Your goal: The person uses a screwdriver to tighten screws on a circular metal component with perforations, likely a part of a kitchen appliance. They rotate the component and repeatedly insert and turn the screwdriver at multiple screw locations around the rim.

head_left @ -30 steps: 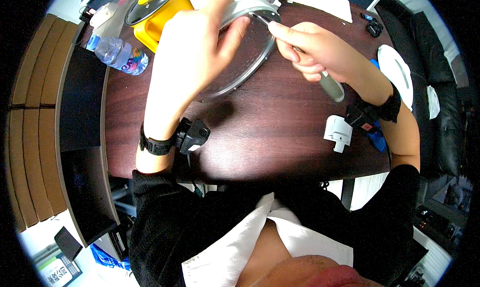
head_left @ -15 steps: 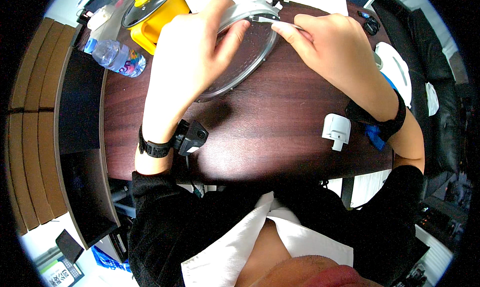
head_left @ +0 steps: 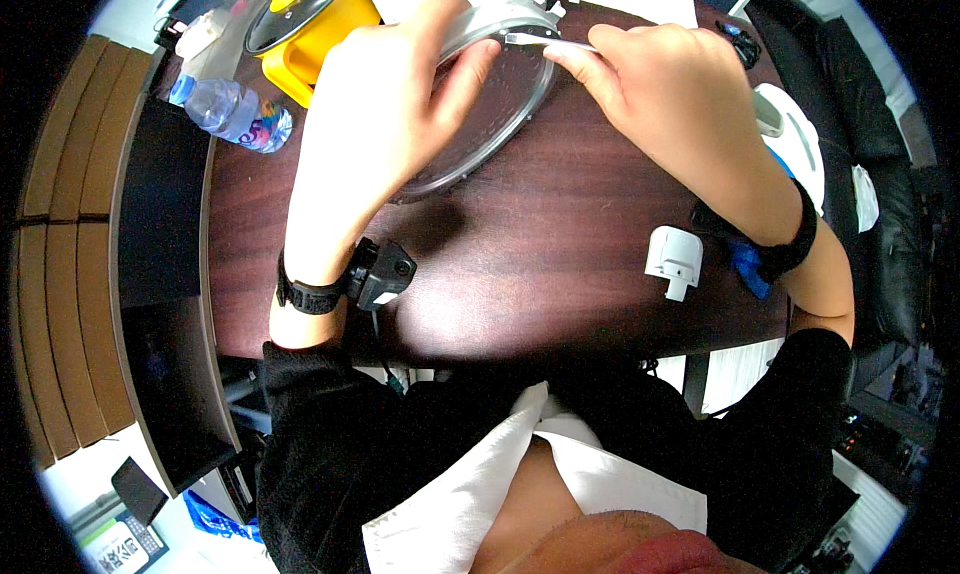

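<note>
While the left hand (head_left: 390,99) grips the rim of a clear round plastic piece (head_left: 500,109) between thumb and fingers, the right hand (head_left: 665,79) is closed around a thin metal-tipped tool (head_left: 540,40), its handle hidden by the palm. The tip lies at the rim just beside the left thumb; whether it presses on it cannot be told. The clear piece is at the far side of the dark wooden table (head_left: 530,234), partly covered by the left hand.

Lettering and a colourful picture show on the label of a blue-capped water bottle (head_left: 225,109), left of the left hand. At the lower left edge, a sheet (head_left: 125,544) bears dark printed characters. A yellow pot (head_left: 315,54) with a glass lid stands between bottle and left hand, crowding that side. Nearer the person lies a small white plastic part (head_left: 673,259), with a blue object (head_left: 748,269) beside the right wrist.
</note>
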The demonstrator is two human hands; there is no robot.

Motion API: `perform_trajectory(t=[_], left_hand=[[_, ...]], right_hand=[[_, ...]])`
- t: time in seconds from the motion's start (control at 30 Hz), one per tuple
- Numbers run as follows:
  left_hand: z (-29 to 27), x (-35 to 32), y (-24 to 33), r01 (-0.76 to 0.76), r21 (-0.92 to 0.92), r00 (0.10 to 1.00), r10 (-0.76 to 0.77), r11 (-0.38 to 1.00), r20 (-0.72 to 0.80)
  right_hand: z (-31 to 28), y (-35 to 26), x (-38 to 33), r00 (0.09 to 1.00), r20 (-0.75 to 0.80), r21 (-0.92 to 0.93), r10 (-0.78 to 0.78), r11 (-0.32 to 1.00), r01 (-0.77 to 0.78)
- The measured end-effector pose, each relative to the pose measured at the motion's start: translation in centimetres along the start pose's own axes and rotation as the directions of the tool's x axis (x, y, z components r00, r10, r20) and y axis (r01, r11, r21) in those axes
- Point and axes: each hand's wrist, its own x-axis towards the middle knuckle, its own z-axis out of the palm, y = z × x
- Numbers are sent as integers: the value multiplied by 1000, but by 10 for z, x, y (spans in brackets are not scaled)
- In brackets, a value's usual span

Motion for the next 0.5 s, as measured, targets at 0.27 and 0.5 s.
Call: perform_trajectory(t=[0.27,0.5], left_hand=[[-4,-2,4,61,21,998,-62,998,8],[-2,-3,13,96,58,995,-98,994,35]], right_hand=[[-16,-6,15,985,167,-95,-30,994,47],[19,20,4,903,420,519,86,793,-317]])
